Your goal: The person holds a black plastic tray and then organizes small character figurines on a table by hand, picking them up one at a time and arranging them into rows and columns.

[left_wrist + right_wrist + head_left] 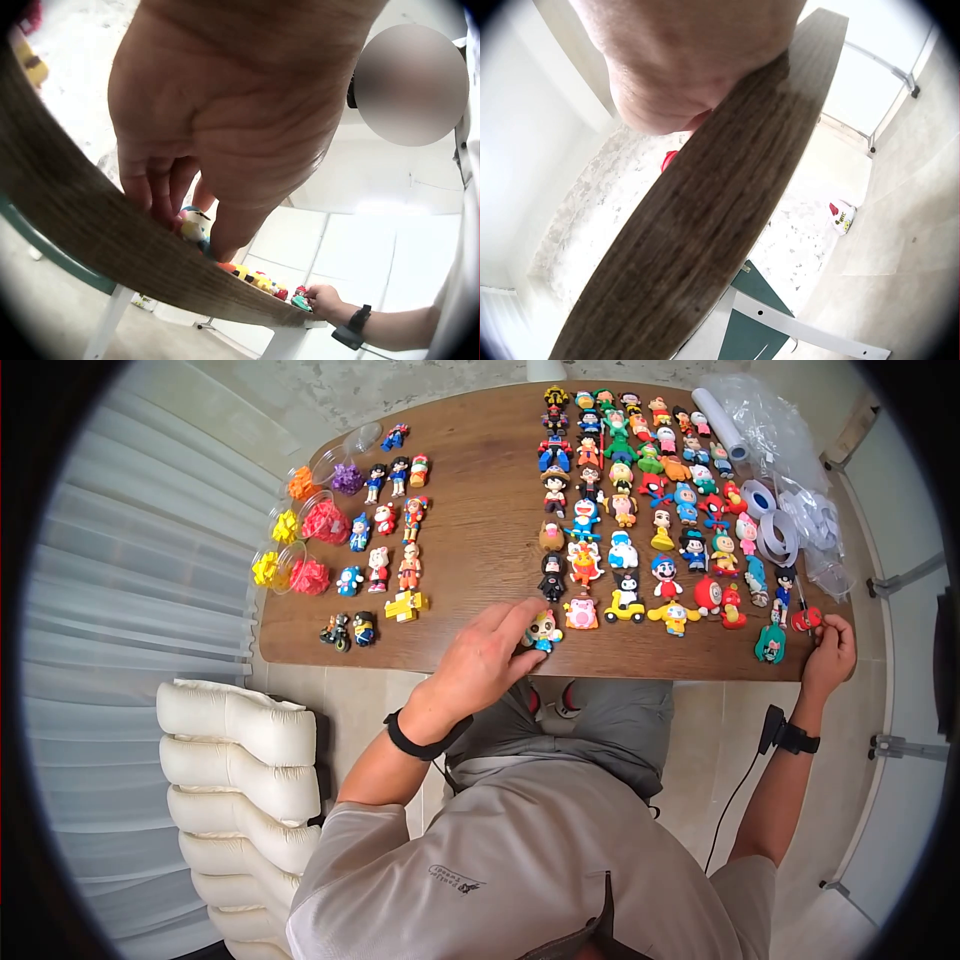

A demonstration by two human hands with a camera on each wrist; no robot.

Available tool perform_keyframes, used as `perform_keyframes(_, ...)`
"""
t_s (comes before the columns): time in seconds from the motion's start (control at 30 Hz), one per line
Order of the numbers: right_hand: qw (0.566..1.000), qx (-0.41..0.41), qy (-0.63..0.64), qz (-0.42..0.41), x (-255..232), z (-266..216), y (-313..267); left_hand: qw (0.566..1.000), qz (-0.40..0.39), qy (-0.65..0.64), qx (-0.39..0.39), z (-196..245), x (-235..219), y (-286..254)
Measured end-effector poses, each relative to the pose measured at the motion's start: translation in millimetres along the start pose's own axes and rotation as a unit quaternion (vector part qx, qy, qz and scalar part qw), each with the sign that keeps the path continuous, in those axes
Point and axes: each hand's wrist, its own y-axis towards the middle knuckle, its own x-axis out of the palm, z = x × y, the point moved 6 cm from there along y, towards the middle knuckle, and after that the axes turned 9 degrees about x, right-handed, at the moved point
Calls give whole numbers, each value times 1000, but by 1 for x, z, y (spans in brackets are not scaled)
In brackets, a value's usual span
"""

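Note:
In the head view my left hand (487, 660) pinches a small figurine with a pale face and blue clothing (543, 628) between thumb and fingers at the table's front edge. The left wrist view shows the same figurine (195, 223) low between the thumb and the bent fingers. At the right front corner my right hand (832, 656) has its fingertips on a red figurine (805, 620), partly hidden by them. A teal-haired figurine (770, 644) lies just left of it. In the right wrist view the palm (682, 67) and table edge hide most of the red figurine (669, 160).
Rows of colourful figurines cover the table's (480, 490) right half. More figurines stand at the left beside clear cups (325, 520) of bright pieces. A white roll (720, 422), tape rings (777, 538) and plastic bags (780, 430) lie far right. A cream padded chair (235, 760) stands left.

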Motion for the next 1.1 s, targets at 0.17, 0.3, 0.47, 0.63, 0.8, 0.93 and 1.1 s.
perform_keyframes(0.17,1000,-9,16,2,1,-1,0,999,42,1,17,-7,3,0)
perform_keyframes(0.3,999,-20,36,-9,2,2,-1,999,47,0,25,-10,6,1)
perform_keyframes(0.47,999,-21,38,-3,4,-3,-3,999,30,-15,6,-14,8,1)
perform_keyframes(0.63,1000,-18,-18,5,5,-16,-7,999,40,-17,10,-14,7,3)
perform_keyframes(0.8,999,-36,-20,4,5,-9,-5,997,60,-27,35,-17,5,4)
perform_keyframes(0.93,999,-24,-47,5,5,-9,-5,996,65,-37,43,-18,2,3)
perform_keyframes(1.1,999,-7,-52,4,6,-13,-6,996,65,-35,48,-19,1,2)
